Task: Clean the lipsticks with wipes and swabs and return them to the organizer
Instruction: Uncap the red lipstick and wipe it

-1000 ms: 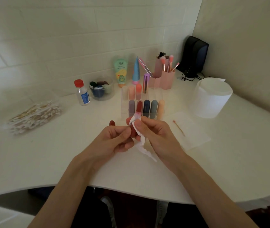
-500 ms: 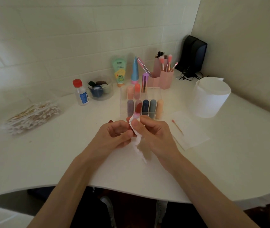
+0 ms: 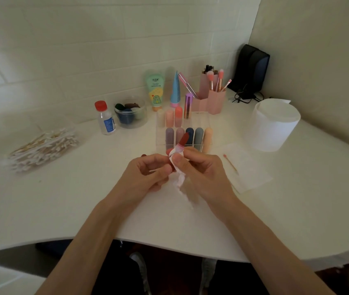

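Red lipstick [image 3: 183, 139] is up off the table [image 3: 62, 199], held between both hands right in front of the organizer [image 3: 200, 120], with the bullet poking up and tilted a bit to the right. Left hand [image 3: 145, 175] has its fingers curled round the bottom of the tube, so most of the case is hidden and only a sliver of dark red peeks out between them. Right hand [image 3: 203, 173] pinches a white wipe [image 3: 177, 179] between thumb and forefinger, pressed against the pale collar just under the bullet. The rest of the wipe dangles crumpled between the two palms.

Organizer is clear acrylic. Front row has five capped lipsticks [image 3: 199, 136] standing upright (greyish purple, mauve, dark blue, grey-blue, peach). Back row has three more at its left end, in cream, pink and coral.

Other stuff: a pile of cotton swabs [image 3: 41, 147] well off to the left, and a small bottle [image 3: 105, 118] with a red cap next to a clear jar [image 3: 130, 116]. A green tube [image 3: 155, 90] and a blue tube [image 3: 175, 88] stand by the wall, there's a pink brush holder [image 3: 211, 101] behind the organizer, and a fat white paper roll [image 3: 274, 124] on the right. One used swab [image 3: 230, 163] with a reddish tip lies on a white sheet [image 3: 252, 173] just right of the right hand. Black thing [image 3: 252, 67] in the corner, can't tell what it is.
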A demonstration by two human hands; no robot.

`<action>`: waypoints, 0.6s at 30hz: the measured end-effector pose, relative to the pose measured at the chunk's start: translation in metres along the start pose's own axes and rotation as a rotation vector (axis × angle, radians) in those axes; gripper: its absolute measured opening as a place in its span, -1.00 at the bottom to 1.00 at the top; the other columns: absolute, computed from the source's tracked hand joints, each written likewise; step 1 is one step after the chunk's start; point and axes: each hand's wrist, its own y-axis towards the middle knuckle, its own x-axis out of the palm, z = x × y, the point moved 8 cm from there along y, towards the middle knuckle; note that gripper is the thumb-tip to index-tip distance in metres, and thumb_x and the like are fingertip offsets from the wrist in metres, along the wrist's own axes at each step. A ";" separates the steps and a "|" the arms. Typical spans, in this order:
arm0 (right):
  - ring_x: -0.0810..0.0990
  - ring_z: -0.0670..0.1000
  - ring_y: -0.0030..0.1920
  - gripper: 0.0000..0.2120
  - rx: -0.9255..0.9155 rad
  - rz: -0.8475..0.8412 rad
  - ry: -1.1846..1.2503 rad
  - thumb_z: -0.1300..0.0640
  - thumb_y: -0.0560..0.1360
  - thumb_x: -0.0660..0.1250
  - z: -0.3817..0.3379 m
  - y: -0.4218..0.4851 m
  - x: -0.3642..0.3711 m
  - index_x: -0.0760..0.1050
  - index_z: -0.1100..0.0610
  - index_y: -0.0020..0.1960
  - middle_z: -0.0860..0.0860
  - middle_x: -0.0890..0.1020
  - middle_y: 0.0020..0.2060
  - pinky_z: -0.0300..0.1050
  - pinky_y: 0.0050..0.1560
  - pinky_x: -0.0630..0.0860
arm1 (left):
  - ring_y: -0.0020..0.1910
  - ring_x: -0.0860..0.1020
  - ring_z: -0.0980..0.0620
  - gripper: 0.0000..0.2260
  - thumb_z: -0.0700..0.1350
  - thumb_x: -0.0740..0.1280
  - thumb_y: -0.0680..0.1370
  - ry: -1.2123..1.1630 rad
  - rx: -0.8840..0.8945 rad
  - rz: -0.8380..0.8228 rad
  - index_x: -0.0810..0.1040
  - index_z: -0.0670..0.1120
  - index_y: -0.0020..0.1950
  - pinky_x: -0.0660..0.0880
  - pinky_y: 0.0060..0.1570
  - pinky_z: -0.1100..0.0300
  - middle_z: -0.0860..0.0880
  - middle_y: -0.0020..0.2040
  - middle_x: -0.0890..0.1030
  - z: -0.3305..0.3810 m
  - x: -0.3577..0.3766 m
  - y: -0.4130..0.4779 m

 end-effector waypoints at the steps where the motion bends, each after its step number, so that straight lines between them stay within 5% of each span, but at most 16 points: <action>1: 0.66 0.16 -0.04 -0.77 -0.001 -0.005 0.012 0.12 0.62 0.38 0.000 0.000 -0.001 0.69 0.27 0.08 0.10 0.70 -0.01 0.09 0.08 0.60 | -0.42 0.40 0.07 -0.74 -0.02 0.30 0.56 -0.040 -0.019 -0.048 0.68 -0.15 0.05 0.25 -0.44 0.28 -0.08 -0.14 0.65 -0.001 0.004 -0.001; 4: 0.64 0.22 -0.05 -0.77 0.005 -0.017 0.024 0.12 0.62 0.37 0.000 0.000 -0.001 0.69 0.27 0.10 0.15 0.69 -0.02 0.27 0.10 0.57 | -0.45 0.27 0.01 -0.67 0.01 0.21 0.63 0.001 -0.025 -0.134 0.67 -0.18 0.03 0.13 -0.44 0.20 -0.24 -0.24 0.51 0.000 0.008 -0.003; 7: 0.65 0.17 -0.10 -0.77 -0.005 -0.001 -0.009 0.12 0.61 0.37 0.000 0.000 0.000 0.70 0.26 0.06 0.09 0.70 -0.07 0.29 0.02 0.57 | -0.44 0.27 0.04 -0.71 -0.05 0.28 0.60 0.078 0.019 -0.073 0.68 -0.24 0.06 0.21 -0.41 0.25 -0.03 -0.41 0.49 0.002 0.002 -0.003; 12: 0.64 0.15 -0.13 -0.80 0.025 0.018 -0.038 0.11 0.61 0.39 0.002 -0.001 0.000 0.71 0.22 0.06 0.07 0.71 -0.09 0.15 -0.04 0.59 | -0.32 0.49 0.09 -0.82 -0.10 0.48 0.46 0.113 0.086 0.083 0.71 -0.16 -0.01 0.36 -0.34 0.28 -0.06 -0.17 0.70 0.006 -0.007 -0.002; 18: 0.65 0.25 0.05 -0.76 0.082 0.032 0.027 0.09 0.61 0.38 0.006 0.000 -0.005 0.69 0.20 0.16 0.12 0.72 0.01 0.29 0.23 0.57 | -0.42 0.28 0.01 -0.68 0.01 0.21 0.67 -0.001 0.012 -0.100 0.66 -0.18 0.10 0.15 -0.39 0.19 -0.20 -0.09 0.63 0.002 0.008 -0.002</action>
